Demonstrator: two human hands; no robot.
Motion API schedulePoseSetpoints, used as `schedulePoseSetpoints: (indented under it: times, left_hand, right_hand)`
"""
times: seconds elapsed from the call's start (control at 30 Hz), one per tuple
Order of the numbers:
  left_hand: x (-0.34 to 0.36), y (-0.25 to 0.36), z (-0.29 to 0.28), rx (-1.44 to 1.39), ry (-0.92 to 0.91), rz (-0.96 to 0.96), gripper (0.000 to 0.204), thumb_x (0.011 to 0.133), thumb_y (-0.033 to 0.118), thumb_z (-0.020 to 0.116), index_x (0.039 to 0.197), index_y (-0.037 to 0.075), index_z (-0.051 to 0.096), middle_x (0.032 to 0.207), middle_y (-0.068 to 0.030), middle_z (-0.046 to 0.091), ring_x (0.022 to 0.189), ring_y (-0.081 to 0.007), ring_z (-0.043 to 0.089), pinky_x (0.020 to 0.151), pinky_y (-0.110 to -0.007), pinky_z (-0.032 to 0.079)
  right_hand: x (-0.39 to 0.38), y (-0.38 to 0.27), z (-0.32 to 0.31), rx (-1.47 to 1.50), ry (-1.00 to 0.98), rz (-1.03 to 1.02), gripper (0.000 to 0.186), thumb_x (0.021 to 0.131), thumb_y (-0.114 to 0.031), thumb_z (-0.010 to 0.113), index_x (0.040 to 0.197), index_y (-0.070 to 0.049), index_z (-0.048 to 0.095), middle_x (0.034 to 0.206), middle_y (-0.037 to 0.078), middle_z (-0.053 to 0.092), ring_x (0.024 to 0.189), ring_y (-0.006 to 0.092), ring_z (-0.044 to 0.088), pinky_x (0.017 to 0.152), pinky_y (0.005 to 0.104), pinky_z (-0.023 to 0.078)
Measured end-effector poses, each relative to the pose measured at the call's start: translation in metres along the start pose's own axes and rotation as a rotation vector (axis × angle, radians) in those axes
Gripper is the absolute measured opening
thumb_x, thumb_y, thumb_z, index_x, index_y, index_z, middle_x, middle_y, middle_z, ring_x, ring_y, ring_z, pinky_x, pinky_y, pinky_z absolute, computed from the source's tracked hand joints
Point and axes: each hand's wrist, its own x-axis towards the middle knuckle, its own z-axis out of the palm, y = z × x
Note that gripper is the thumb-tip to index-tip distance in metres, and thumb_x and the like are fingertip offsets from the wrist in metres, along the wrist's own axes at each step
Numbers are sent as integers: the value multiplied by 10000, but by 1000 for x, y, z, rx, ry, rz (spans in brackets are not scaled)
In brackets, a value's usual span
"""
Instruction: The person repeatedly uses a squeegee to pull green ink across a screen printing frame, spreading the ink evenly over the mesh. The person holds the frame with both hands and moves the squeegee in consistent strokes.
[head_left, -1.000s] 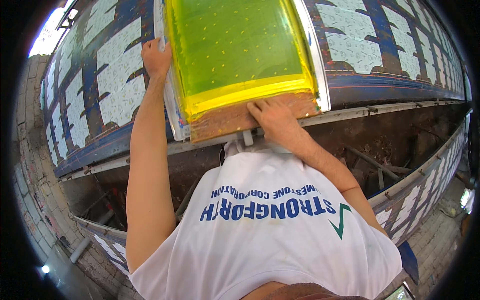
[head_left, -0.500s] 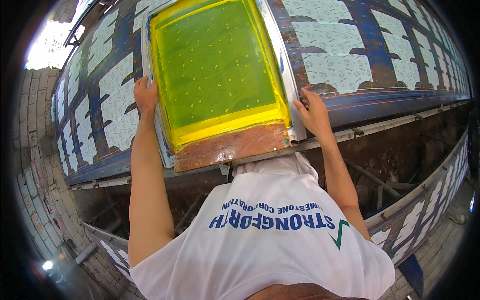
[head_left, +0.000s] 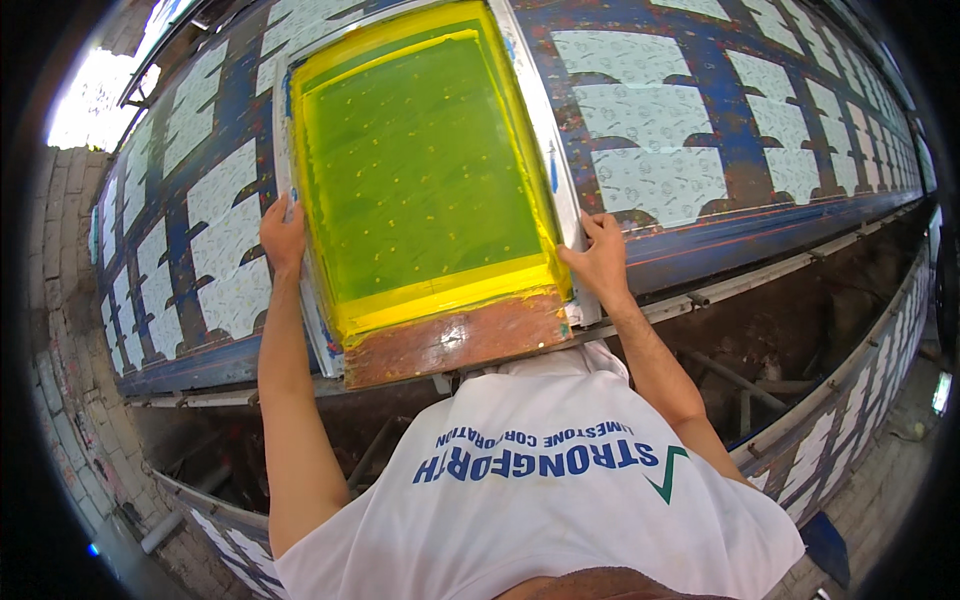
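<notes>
A silk-screen frame (head_left: 548,175) with pale metal rails lies on the long printing table in front of me. Its green mesh (head_left: 420,170) is bordered with yellow and speckled with small yellow marks. Along its near end runs a worn reddish-brown wooden board (head_left: 455,338). My left hand (head_left: 283,235) is closed on the left rail, fingertips at the outer edge. On the right rail, lower down, my right hand (head_left: 600,262) grips with the thumb on top; its fingers curl at the outer side, partly hidden.
Pale printed fabric pieces (head_left: 655,130) lie in rows on the dark blue table (head_left: 690,262), both sides of the frame. A metal rail (head_left: 745,277) with small stops edges the table. Behind me stands another table with similar pieces (head_left: 810,470). A block wall (head_left: 65,280) rises at left.
The frame and table sit slightly lower and further left in view. My right hand has closed in onto the right rail, its fingers having been looser beside it before. My left hand stays on its rail.
</notes>
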Motion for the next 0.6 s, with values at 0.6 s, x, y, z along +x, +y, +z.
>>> schedulePoseSetpoints:
  times: [0.6]
  left_hand:
    - [26, 167, 49, 6, 43, 117, 356, 962, 223, 757, 1243, 5, 767, 1216, -209, 750, 1141, -354, 691, 1025, -435, 525]
  right_hand:
    - [59, 91, -156, 63, 144, -108, 682, 708, -194, 842, 1333, 41, 704, 1092, 173, 629, 1029, 320, 644, 911, 396, 546]
